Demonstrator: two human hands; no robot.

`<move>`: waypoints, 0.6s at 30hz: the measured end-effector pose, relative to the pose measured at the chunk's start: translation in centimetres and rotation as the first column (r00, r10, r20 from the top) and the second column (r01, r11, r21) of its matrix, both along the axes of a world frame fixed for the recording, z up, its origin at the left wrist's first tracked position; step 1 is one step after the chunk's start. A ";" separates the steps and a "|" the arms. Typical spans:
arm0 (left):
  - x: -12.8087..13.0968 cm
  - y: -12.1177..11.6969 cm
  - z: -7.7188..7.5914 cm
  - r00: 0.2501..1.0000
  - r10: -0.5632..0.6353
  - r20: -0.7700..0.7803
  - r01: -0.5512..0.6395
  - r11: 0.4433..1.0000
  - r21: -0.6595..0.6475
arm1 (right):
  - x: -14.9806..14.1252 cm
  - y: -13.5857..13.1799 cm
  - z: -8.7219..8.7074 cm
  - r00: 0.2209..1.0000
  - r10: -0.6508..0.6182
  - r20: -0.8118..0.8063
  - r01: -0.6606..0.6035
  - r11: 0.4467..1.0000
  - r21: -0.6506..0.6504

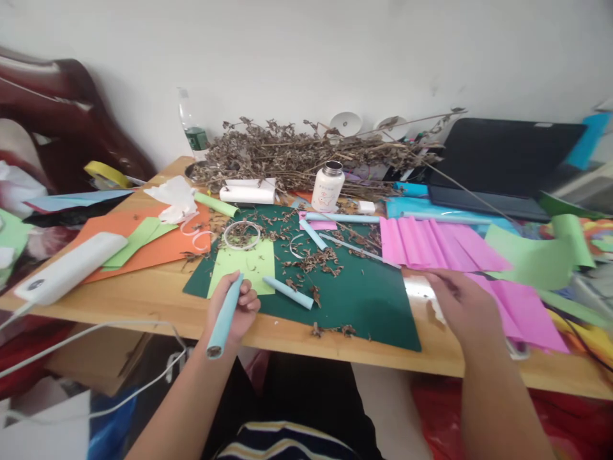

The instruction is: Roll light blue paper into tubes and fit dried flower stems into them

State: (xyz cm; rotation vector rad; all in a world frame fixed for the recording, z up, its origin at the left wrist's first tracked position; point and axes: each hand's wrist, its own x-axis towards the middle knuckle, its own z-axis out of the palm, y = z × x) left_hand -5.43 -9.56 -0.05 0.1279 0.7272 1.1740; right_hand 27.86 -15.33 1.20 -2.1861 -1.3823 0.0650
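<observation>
My left hand (pixel 234 306), at the table's front edge, is closed around a light-blue paper tube (pixel 224 322). Dark filling shows in the tube's near end. Another blue tube (pixel 289 293) lies on the green cutting mat (pixel 368 313), with more blue tubes (pixel 313 234) farther back. My right hand (pixel 462 303) is low over the table beside the pink crepe paper (pixel 431 243). Its fingers are mostly hidden, so their grip cannot be made out. A small white scrap (pixel 437 312) shows beside them, next to something shiny. Dry leaf bits (pixel 318 260) are scattered over the mat.
A heap of dried stems (pixel 282 153) spans the back, with an uncapped white bottle (pixel 328 186) before it. To the right stands a black laptop (pixel 507 160). A white power bank (pixel 71 267) lies left on orange paper (pixel 158 252), its cable hanging over the edge.
</observation>
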 end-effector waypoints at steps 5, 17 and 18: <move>-0.3 0.1 0.8 0.987 0.141 -0.077 -0.134 0.987 0.092 | 3.7 -8.1 -2.1 0.960 -0.266 0.090 0.277 0.948 -0.155; 7.0 -2.4 3.8 0.943 0.145 -0.299 0.197 0.479 0.855 | 5.7 -6.2 -2.5 0.868 -0.043 0.494 0.268 0.878 -0.396; 8.4 -2.7 3.6 0.941 0.130 -0.313 0.243 0.387 0.890 | 6.0 -5.9 -2.4 0.879 -0.034 0.475 0.261 0.868 -0.423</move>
